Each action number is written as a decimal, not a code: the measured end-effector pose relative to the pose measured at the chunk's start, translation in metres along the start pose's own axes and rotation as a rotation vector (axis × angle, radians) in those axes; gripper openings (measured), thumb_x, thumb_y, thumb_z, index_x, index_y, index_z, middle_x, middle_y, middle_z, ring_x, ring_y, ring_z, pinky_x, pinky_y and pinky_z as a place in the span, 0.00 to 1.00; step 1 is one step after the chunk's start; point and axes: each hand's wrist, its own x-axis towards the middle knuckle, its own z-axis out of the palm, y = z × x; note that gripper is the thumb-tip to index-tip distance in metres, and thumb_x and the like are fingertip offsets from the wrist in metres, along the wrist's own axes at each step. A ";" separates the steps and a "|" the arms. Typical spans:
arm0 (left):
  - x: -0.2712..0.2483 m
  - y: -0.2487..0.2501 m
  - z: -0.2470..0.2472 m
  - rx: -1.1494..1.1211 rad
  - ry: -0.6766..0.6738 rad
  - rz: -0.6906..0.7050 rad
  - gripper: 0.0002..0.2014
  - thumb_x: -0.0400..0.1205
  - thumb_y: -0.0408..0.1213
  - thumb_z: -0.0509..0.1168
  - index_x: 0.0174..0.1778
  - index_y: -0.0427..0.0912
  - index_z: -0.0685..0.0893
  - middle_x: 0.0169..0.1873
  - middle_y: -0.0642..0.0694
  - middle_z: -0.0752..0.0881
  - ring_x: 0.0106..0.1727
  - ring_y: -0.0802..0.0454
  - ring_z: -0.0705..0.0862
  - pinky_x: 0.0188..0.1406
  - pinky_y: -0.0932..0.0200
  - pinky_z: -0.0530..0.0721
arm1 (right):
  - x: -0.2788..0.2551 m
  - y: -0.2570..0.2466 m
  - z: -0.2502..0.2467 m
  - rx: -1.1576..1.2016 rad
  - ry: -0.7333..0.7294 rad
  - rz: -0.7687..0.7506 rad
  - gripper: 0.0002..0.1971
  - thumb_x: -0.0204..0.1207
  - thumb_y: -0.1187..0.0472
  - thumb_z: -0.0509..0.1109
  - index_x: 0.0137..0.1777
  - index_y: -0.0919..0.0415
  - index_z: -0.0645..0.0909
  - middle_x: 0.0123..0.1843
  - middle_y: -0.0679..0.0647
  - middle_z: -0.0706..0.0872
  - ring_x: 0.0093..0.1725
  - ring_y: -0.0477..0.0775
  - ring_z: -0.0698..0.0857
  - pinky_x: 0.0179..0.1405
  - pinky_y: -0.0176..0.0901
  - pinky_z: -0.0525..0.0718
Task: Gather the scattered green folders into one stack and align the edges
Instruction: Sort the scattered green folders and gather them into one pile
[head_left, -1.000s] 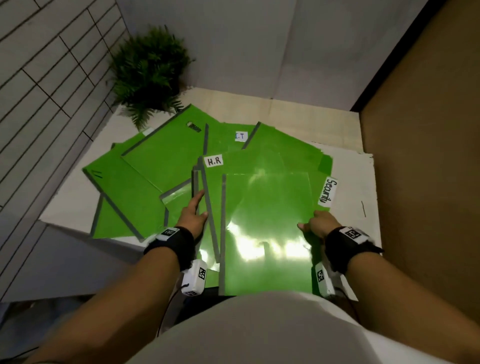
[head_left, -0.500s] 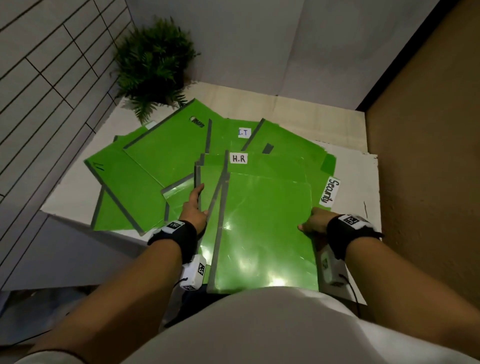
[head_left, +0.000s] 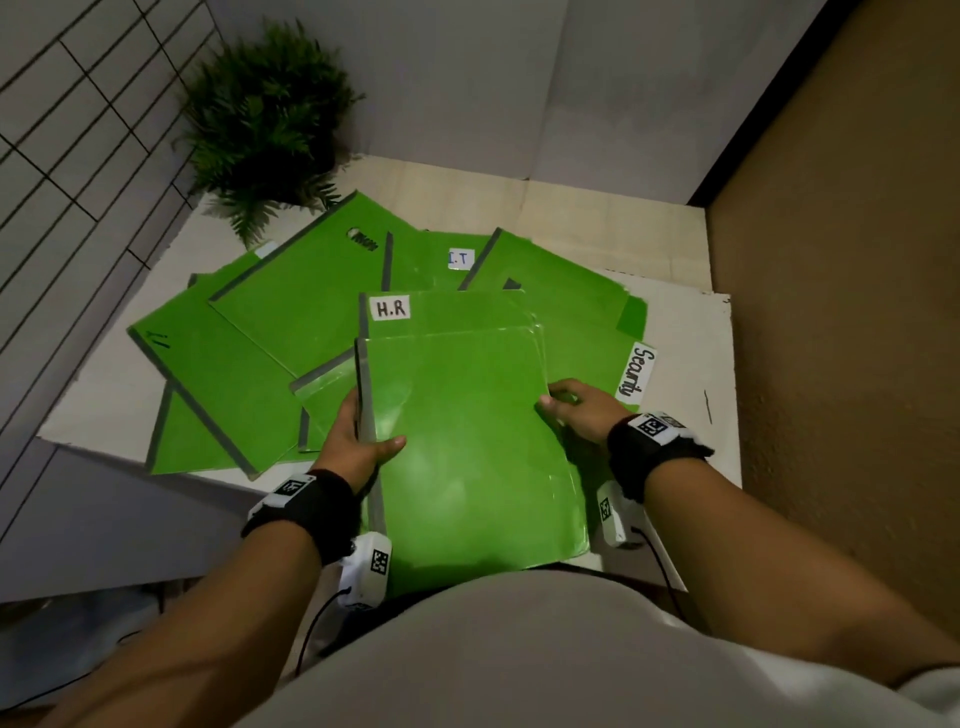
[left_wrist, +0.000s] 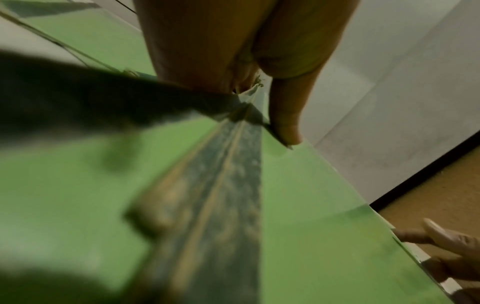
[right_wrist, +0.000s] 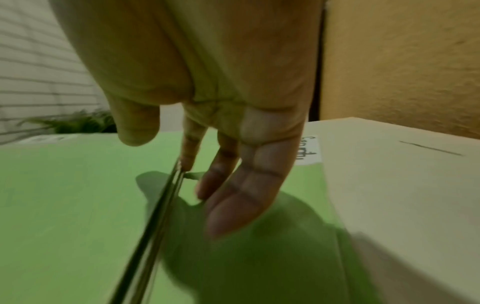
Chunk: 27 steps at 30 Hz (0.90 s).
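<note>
Left hand (head_left: 353, 441) and right hand (head_left: 582, 410) grip the top folders (head_left: 467, 457) — opposite edges.

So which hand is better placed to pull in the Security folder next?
Probably right. The right hand holds the lifted folders at the edge beside the Security folder; the left hand grips their grey spine, on the far side.

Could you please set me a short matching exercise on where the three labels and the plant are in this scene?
Things:
1. H.R label
2. I.T label
3. Security label
4. plant

Places:
a. far left corner of the table
b. beside the right hand
c. just beyond the top folder's far edge
d. farthest back label

Pairs: 1-c; 2-d; 3-b; 4-a
</note>
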 end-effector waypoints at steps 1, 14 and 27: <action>0.000 0.001 -0.001 0.008 0.016 -0.011 0.45 0.76 0.23 0.72 0.85 0.50 0.57 0.84 0.45 0.63 0.82 0.41 0.65 0.79 0.42 0.67 | 0.002 0.003 -0.005 0.042 0.105 0.022 0.28 0.79 0.44 0.70 0.77 0.51 0.73 0.78 0.60 0.75 0.74 0.65 0.77 0.71 0.54 0.74; 0.027 0.009 -0.009 0.401 -0.011 -0.203 0.35 0.84 0.36 0.66 0.82 0.32 0.55 0.78 0.28 0.67 0.75 0.28 0.72 0.69 0.39 0.75 | 0.034 0.034 -0.033 0.648 0.285 0.443 0.29 0.56 0.52 0.87 0.56 0.61 0.82 0.48 0.60 0.87 0.41 0.65 0.85 0.36 0.56 0.87; 0.025 0.014 -0.009 0.488 -0.016 -0.221 0.30 0.84 0.37 0.66 0.79 0.34 0.60 0.69 0.29 0.75 0.53 0.38 0.78 0.52 0.48 0.78 | -0.002 0.008 -0.083 0.854 0.551 -0.020 0.24 0.66 0.81 0.74 0.59 0.59 0.78 0.52 0.58 0.83 0.50 0.58 0.79 0.37 0.41 0.81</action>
